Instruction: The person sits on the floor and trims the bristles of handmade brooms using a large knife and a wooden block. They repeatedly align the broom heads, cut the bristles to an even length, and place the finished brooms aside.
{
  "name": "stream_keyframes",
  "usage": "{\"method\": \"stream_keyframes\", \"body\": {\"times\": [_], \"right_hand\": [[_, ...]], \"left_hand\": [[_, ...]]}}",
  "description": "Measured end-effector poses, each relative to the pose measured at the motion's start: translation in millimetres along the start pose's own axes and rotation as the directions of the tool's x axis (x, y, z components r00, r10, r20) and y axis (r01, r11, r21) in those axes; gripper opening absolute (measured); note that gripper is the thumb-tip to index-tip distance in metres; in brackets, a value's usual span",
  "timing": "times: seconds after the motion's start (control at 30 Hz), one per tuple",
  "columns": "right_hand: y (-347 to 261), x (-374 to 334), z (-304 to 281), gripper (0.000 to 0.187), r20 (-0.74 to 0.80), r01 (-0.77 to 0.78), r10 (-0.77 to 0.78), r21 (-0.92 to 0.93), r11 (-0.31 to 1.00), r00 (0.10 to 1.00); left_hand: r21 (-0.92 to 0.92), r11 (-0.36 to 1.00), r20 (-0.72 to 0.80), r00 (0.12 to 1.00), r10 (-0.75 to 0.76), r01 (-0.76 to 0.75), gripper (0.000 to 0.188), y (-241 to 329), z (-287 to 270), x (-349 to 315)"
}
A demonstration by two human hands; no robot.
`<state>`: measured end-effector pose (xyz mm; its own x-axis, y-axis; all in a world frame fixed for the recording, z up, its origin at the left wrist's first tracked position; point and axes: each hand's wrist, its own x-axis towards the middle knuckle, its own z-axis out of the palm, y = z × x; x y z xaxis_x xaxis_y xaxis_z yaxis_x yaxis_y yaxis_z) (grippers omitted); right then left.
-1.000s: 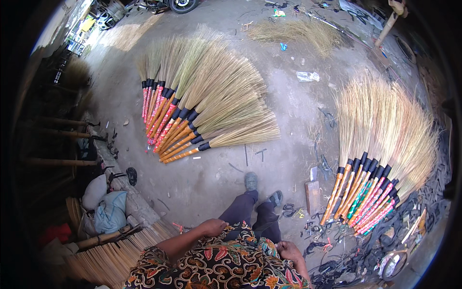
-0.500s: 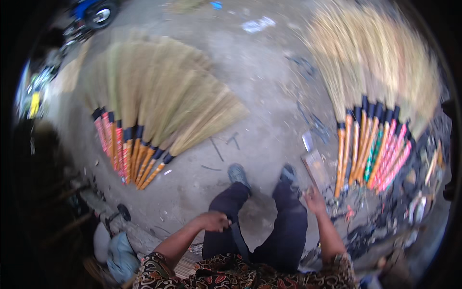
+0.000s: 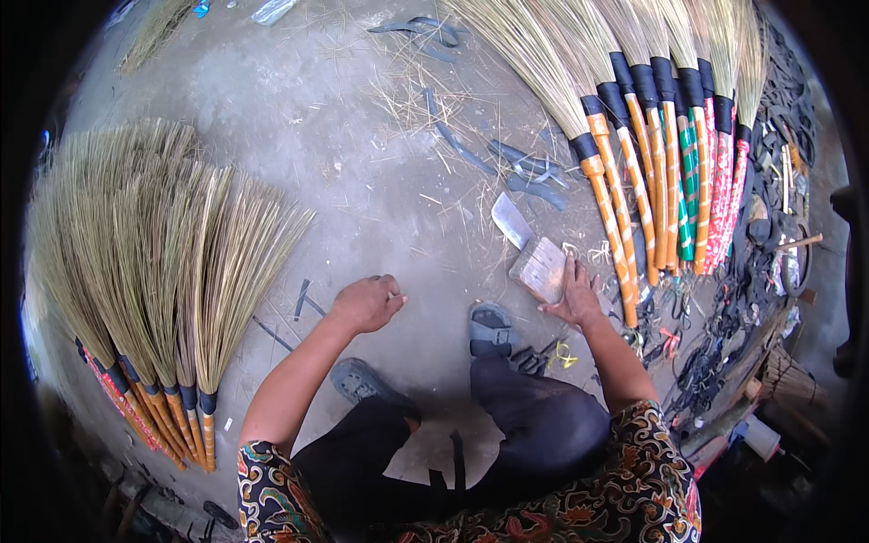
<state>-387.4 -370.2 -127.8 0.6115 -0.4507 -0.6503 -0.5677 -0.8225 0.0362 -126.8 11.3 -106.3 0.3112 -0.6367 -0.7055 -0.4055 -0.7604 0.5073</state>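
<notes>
The place appears to be a broom-making workshop. Pale straw brooms with black collars and orange, green and pink-wrapped handles [image 3: 665, 163] lie fanned across a dusty, grey, concrete-like floor [image 3: 262, 118], with another fan of straw brooms [image 3: 154, 262] opposite. A broad metal blade [image 3: 511, 220] lies beside a worn, rectangular wooden block [image 3: 541, 270], near loose, dry stalks [image 3: 412, 113] and flat, dark strips [image 3: 536, 189].

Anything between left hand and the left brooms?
Yes: a few thin dark strips on the grey floor between left hand and left brooms, in the head view.
</notes>
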Motion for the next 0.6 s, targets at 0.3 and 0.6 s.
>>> {"method": "stream_keyframes", "body": {"times": [0.3,0.6], "right_hand": [[0,7,-1,0.145,-0.125,0.115,-0.095,0.165,0.980,0.988],[-182,56,-72,0.142,-0.144,0.134,-0.064,0.550,0.824,0.988]], "left_hand": [[0.169,0.985,-0.011,0.999,0.045,-0.043,0.045,-19,-26,38],[-0.044,0.999,-0.111,0.993,-0.034,0.029,0.051,-33,-36,15]]}}
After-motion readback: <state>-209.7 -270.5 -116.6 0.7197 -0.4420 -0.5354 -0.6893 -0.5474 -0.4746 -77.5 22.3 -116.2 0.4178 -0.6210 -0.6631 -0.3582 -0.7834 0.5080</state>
